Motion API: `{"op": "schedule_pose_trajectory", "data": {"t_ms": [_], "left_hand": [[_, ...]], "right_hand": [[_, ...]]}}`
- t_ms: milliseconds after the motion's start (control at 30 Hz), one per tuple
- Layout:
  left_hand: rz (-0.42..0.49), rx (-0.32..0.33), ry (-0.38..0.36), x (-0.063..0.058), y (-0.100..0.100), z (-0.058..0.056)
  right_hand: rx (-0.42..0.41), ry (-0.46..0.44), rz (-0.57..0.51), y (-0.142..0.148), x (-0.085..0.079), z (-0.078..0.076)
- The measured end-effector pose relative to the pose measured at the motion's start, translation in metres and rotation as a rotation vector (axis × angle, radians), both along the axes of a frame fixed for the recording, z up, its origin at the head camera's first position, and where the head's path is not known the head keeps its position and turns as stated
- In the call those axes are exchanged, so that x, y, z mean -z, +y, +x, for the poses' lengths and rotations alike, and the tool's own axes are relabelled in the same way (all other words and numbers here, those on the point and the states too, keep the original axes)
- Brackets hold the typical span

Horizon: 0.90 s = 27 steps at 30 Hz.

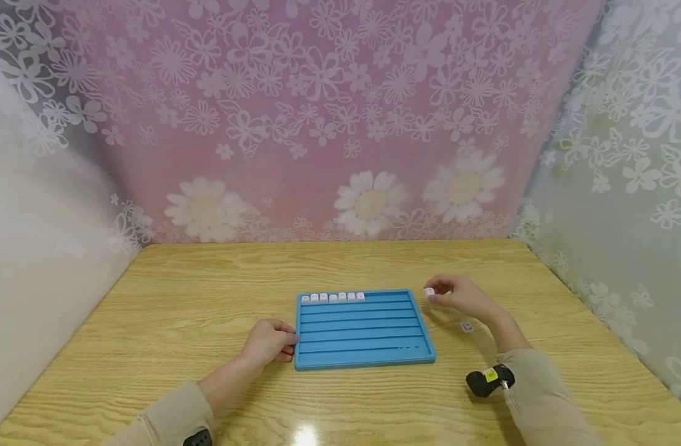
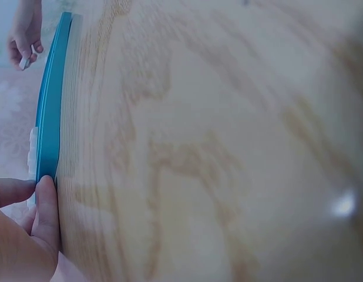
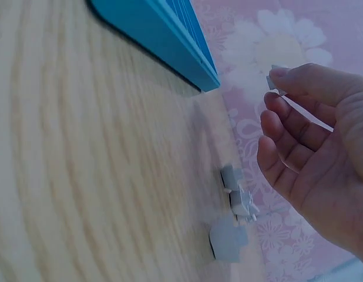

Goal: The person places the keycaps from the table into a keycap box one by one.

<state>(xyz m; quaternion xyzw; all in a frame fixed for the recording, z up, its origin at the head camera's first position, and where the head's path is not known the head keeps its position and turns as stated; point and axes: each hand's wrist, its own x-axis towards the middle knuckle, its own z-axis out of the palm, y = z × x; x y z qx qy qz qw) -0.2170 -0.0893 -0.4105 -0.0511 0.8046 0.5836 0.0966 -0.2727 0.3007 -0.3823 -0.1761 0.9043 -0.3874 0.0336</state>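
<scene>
A blue tray (image 1: 351,329) with several long grooves lies flat on the table. Several white keycaps (image 1: 333,298) stand side by side in the left part of its farthest groove. At the tray's left edge, my left hand (image 1: 269,341) pinches the rim between thumb and fingers; the left wrist view shows the thumb (image 2: 47,208) against the tray's side. Beyond the far right corner, my right hand (image 1: 463,297) holds one white keycap (image 1: 429,292) between thumb and index finger, above the table. Its other fingers curve loosely in the right wrist view.
A white keycap (image 1: 466,327) lies on the wooden table (image 1: 217,272) right of the tray, under the right forearm. More loose keycaps (image 3: 227,239) show in the right wrist view. Flowered cloth (image 1: 318,124) closes off the back and sides.
</scene>
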Motion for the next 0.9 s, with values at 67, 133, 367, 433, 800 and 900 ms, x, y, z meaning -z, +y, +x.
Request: {"op": "schedule_pose_trajectory", "data": {"t_ms": [67,133,367,433,800,900], "left_hand": [[-0.003,0.0,-0.002,0.0,0.0,0.0],[-0.006,-0.001,-0.005,0.0,0.0,-0.001],[-0.005,-0.008,-0.02,0.001,0.0,-0.002],[-0.003,-0.013,-0.026,0.002,-0.001,-0.003],[0.02,-0.035,-0.034,-0.001,-0.001,-0.001],[0.021,-0.04,-0.036,-0.001,-0.001,-0.001]], "right_hand": [[-0.008,0.003,-0.004,-0.002,0.0,-0.002],[-0.015,0.011,-0.006,-0.005,0.0,-0.003],[-0.031,0.037,0.017,-0.013,-0.001,-0.006],[-0.033,0.042,0.023,-0.015,-0.001,-0.007],[-0.04,0.055,0.061,-0.024,-0.001,-0.011],[-0.045,0.043,0.064,-0.028,-0.003,-0.012]]}}
